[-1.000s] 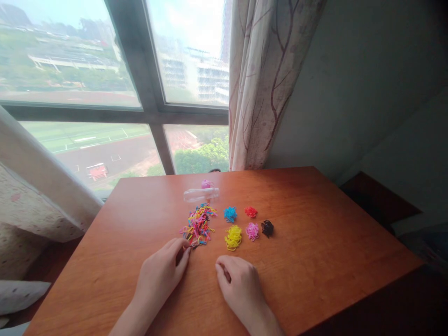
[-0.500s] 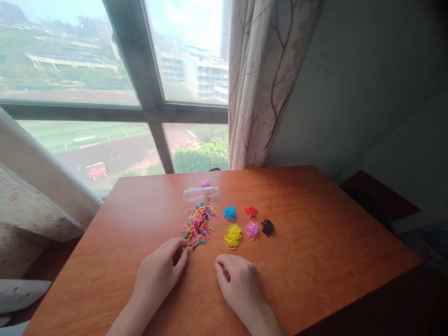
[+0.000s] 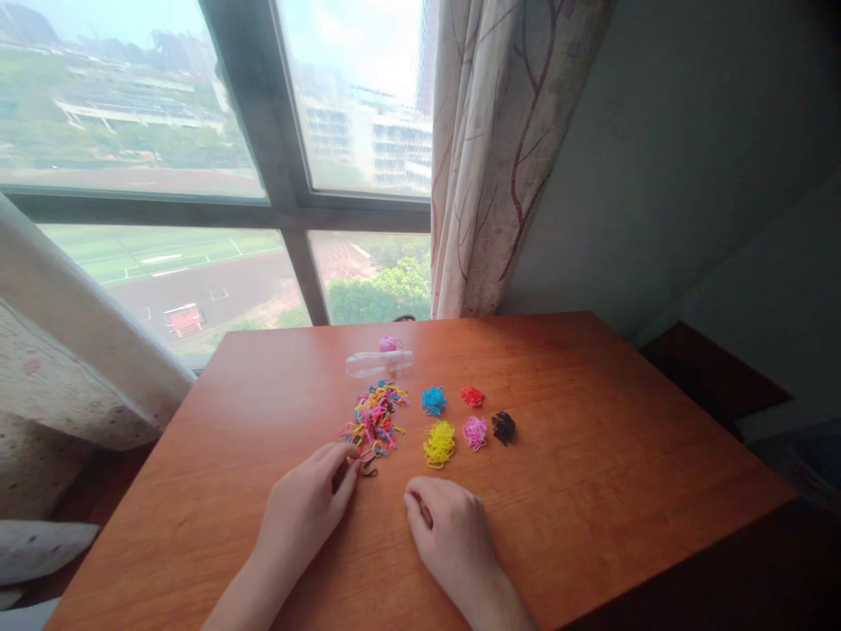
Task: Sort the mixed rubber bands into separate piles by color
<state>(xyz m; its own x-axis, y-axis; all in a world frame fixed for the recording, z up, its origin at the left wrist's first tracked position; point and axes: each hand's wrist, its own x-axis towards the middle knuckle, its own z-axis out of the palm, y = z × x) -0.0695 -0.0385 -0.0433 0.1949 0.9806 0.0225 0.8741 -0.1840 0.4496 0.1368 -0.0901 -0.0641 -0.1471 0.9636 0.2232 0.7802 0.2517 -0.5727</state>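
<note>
A mixed heap of small coloured rubber bands (image 3: 376, 414) lies on the table in the head view. My left hand (image 3: 314, 492) reaches its near edge, thumb and forefinger pinched; what is between the fingertips is too small to make out. A dark rubber band (image 3: 370, 472) lies just beside those fingertips. My right hand (image 3: 448, 524) rests on the table with curled fingers, its fingertips hidden from view. Beyond it sit sorted piles: yellow bands (image 3: 439, 444), blue bands (image 3: 434, 400), pink bands (image 3: 475, 433), red bands (image 3: 472, 396) and black bands (image 3: 504, 427).
A clear plastic container (image 3: 379, 364) lies on its side behind the mixed heap, with a pink object (image 3: 389, 343) just beyond. The wooden table (image 3: 611, 438) ends below a window (image 3: 164, 263). Curtains (image 3: 486, 158) hang at both sides.
A dark rubber band now lies apart at the near edge of the mixed heap, by my left fingertips. My left hand has shifted very slightly; my right hand stays put.
</note>
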